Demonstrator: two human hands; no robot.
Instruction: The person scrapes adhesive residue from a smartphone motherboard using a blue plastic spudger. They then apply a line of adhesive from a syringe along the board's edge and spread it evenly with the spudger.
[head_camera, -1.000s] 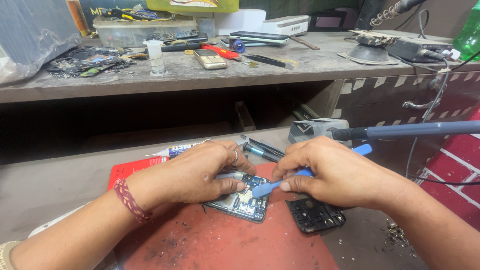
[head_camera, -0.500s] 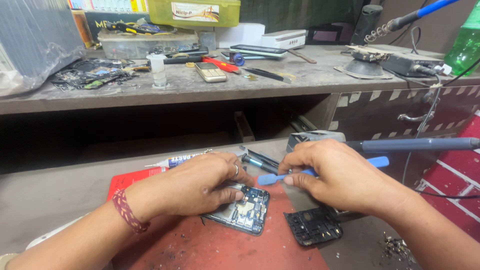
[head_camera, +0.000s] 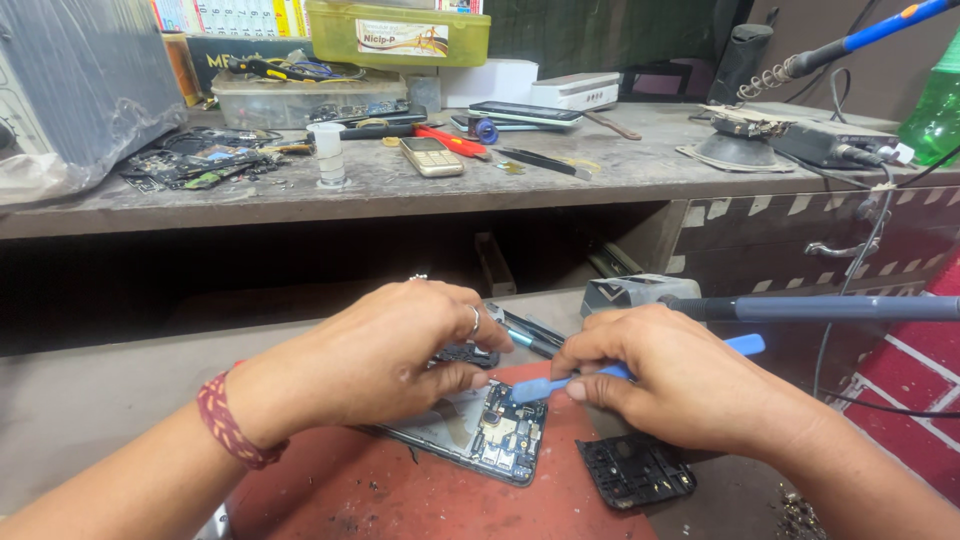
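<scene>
An opened phone (head_camera: 490, 435) with its circuit board showing lies on a red mat (head_camera: 400, 495). My left hand (head_camera: 385, 360) rests on the phone's left part and pins it down, a ring on one finger. My right hand (head_camera: 680, 380) pinches a blue plastic pry tool (head_camera: 545, 385), whose flat tip sits over the phone's upper edge, close to my left thumb. A separate black phone cover (head_camera: 635, 470) lies on the mat just under my right hand.
A soldering iron handle (head_camera: 820, 308) crosses at the right above a grey stand (head_camera: 635, 292). The upper shelf (head_camera: 600, 185) carries phones, a red-handled tool (head_camera: 450, 140), a small white bottle (head_camera: 328, 155), plastic boxes and circuit scraps. A green bottle (head_camera: 935, 105) stands far right.
The view has tilted up, so the hands sit lower in the frame. My hands have stayed on the phone, and the pry tool's tip has shifted slightly along its upper edge.
</scene>
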